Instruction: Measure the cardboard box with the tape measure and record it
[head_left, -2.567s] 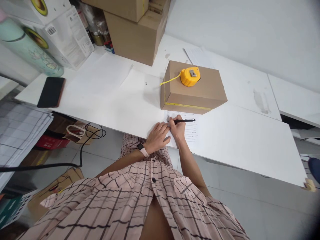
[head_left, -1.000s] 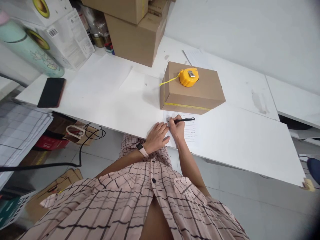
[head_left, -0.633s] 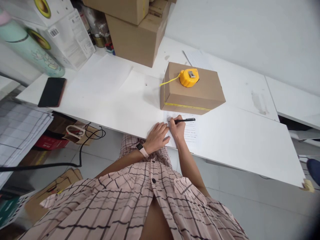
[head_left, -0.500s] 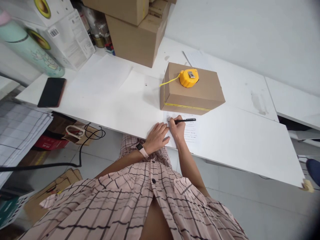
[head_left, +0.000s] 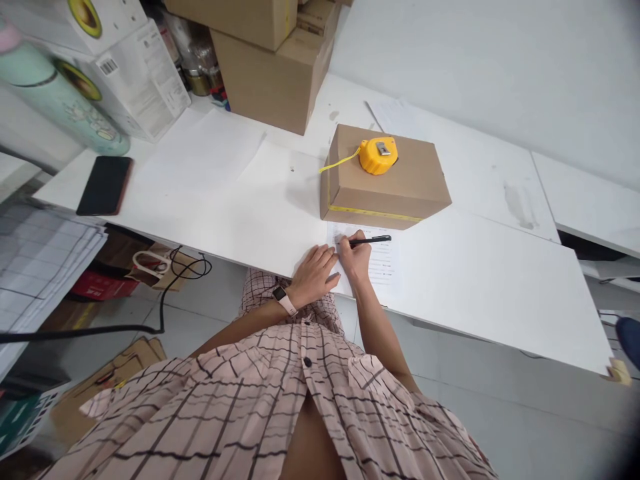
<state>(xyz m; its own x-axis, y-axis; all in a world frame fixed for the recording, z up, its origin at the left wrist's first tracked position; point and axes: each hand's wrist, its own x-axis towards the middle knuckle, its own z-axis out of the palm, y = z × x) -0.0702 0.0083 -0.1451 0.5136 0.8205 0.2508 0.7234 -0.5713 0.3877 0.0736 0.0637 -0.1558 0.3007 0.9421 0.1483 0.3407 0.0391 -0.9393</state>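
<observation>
My right hand (head_left: 356, 259) is closed around a black pen (head_left: 370, 240), its tip on a printed sheet of paper (head_left: 383, 263) at the near edge of the white table (head_left: 475, 280). My left hand (head_left: 315, 273), with a watch on the wrist, lies flat with fingers stretched out on the sheet's left edge, touching my right hand. Just beyond the sheet stands a small cardboard box (head_left: 387, 183) with a yellow tape measure (head_left: 379, 155) on top; its yellow tape runs down the box's left side and along its front bottom edge.
A black phone (head_left: 104, 185) lies at the table's left end. Larger cardboard boxes (head_left: 270, 73), white printed cartons (head_left: 135, 73) and a pale green bottle (head_left: 60, 100) crowd the far left. Loose white sheets (head_left: 210, 150) lie mid-table. Cables and boxes sit on the floor at left.
Almost nothing differs; my right hand and the pen shift only slightly on the paper while my left hand stays flat in place.
</observation>
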